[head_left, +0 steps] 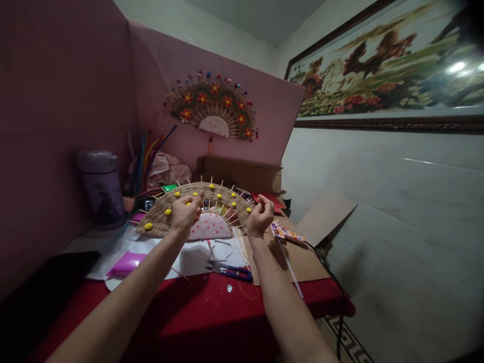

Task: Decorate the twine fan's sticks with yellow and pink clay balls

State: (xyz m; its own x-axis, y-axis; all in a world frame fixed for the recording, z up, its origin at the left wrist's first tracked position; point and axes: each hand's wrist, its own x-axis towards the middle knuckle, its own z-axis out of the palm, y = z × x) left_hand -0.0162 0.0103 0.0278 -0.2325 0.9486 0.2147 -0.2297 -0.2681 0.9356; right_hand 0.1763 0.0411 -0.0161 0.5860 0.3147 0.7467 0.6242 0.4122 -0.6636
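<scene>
A fan-shaped craft piece (159,214), wrapped in tan twine, stands upright on the table with yellow dots on its band and thin sticks poking past its rim. Its base is a white half-circle (210,227) with pinkish spots. My left hand (184,214) is in front of the band's left half, thumb and fingers pinched together; whatever they hold is hidden. At the right end of the band, my right hand (260,217) is raised with curled fingers, and anything in it is too small to make out. I cannot tell whether either hand touches the fan.
Scissors (232,272) and a small clear gem (229,288) lie near the front. A purple packet (127,263) is at left, below a lilac bottle (100,186). A glue gun (285,233) covered in coloured dots rests on cardboard (302,264). A finished fan (214,103) hangs behind.
</scene>
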